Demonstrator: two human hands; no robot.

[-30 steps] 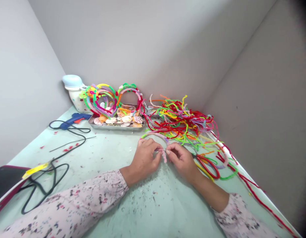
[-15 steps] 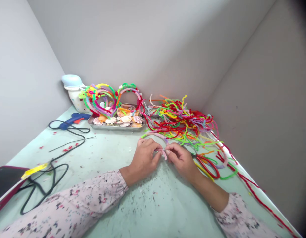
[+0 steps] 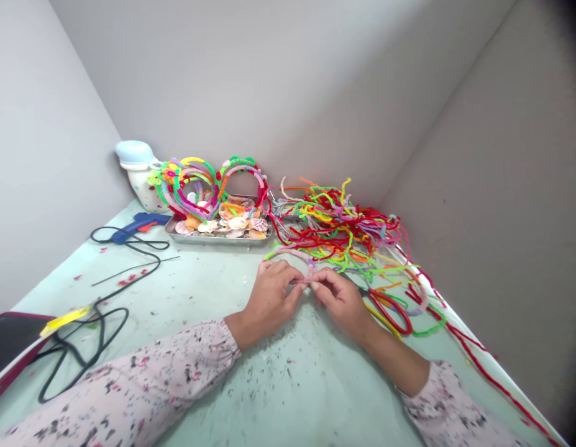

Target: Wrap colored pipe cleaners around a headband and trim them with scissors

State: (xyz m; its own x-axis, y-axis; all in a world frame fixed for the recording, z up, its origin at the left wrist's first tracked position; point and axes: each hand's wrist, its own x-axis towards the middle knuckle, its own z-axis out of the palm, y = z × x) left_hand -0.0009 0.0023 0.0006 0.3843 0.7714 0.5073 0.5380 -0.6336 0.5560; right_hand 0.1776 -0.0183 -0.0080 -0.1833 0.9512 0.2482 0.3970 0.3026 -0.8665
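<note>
A fuzzy hoop [image 3: 293, 252] in pink, lilac and green arcs just behind my two hands, near the middle of the table. My left hand [image 3: 274, 295] is closed in a pinch on the hoop's near part, its green end showing above the knuckles. My right hand [image 3: 338, 299] pinches the same pink fuzzy piece, its fingertips almost touching the left ones. A short pink end stands up between the hands. Fingers hide the exact spot where the strands cross.
Behind are a metal tray [image 3: 217, 241] of shells with colourful headbands, and a pile of pipe cleaners [image 3: 334, 217]. Red-handled scissors [image 3: 404, 323] lie right of my right hand. At left are a blue glue gun [image 3: 129, 230], its black cord [image 3: 101, 347] and a white pot [image 3: 145, 183].
The short pink end that hung down between my fingertips now points up, away from me. Both hands have stayed nearly in place, fingertips slightly closer together.
</note>
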